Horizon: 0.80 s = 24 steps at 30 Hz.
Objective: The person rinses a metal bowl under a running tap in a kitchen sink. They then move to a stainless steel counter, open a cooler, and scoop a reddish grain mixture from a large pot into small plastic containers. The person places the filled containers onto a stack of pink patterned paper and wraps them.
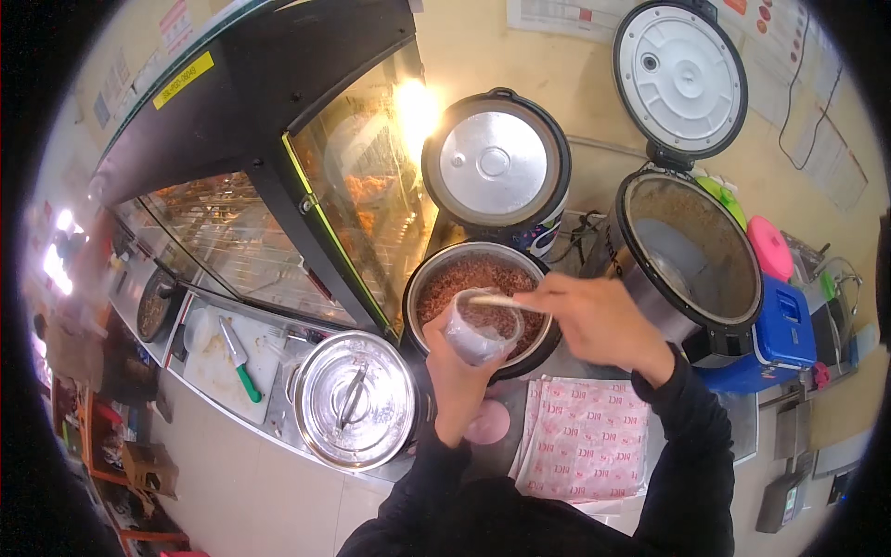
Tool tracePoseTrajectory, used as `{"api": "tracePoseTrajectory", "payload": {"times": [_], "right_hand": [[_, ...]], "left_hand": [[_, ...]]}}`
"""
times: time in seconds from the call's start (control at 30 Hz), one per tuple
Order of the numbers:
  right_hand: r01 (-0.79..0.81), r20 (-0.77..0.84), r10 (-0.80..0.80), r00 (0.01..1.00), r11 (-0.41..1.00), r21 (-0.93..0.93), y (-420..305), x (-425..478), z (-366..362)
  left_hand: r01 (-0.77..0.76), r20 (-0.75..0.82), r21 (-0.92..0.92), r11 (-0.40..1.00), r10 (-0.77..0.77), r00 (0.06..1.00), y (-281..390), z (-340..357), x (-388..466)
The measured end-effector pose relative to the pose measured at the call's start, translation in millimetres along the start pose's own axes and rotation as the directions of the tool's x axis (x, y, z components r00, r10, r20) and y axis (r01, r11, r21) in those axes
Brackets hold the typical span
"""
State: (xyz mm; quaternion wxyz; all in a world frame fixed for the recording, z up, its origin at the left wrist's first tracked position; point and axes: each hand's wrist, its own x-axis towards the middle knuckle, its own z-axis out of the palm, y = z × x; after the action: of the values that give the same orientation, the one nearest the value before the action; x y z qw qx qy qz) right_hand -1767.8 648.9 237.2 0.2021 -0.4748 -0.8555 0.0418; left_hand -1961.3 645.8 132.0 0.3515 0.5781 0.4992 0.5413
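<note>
My left hand (456, 379) grips a cup (480, 341) lined with clear plastic film, tilted over an open rice cooker (415, 341). Reddish-brown cooked rice (459, 271) fills much of that cooker. In my right hand (598, 320) is a pale utensil (498, 301), likely a spoon or rice paddle, its far end at the mouth of the cup. The cup hides part of the rice, and how much lies inside the cup is hard to tell. Below my left wrist a round pink object (489, 421) rests on the metal counter.
A lidded steel pot (355, 400) stands left, beside a cutting board (209, 362) with a green-handled knife (240, 362). Printed wrapping paper (585, 438) is stacked at right. Around the back are a heated display case (334, 209), two more cookers (495, 167) and a blue cooler (786, 327).
</note>
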Motion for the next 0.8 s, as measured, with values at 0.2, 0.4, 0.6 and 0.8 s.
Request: {"api": "tracePoseTrajectory", "payload": {"times": [0.2, 0.4, 0.6, 0.8], "right_hand": [[-0.029, -0.117, -0.006, 0.993, 0.955, -0.297, 59.7, 39.5, 38.4], [0.037, -0.088, -0.086, 0.992, 0.892, -0.451, 110.3, 62.2, 117.0], [0.157, 0.06, -0.146, 0.988, 0.923, -0.352, 88.1, 19.3, 118.4], [0.151, -0.079, -0.208, 0.975, 0.878, -0.455, 45.6, 14.6, 78.0]], "left_hand": [[-0.025, -0.061, -0.078, 0.997, 0.02, 0.998, -10.4, -10.5, -20.8], [-0.043, 0.113, -0.164, 0.986, 0.062, 0.992, -4.6, -35.2, -75.3], [0.189, 0.305, -0.455, 0.87, -0.047, 0.951, -13.6, -49.4, -107.8], [0.157, 0.346, -0.402, 0.902, -0.01, 0.938, -16.7, -52.1, -117.8]]}}
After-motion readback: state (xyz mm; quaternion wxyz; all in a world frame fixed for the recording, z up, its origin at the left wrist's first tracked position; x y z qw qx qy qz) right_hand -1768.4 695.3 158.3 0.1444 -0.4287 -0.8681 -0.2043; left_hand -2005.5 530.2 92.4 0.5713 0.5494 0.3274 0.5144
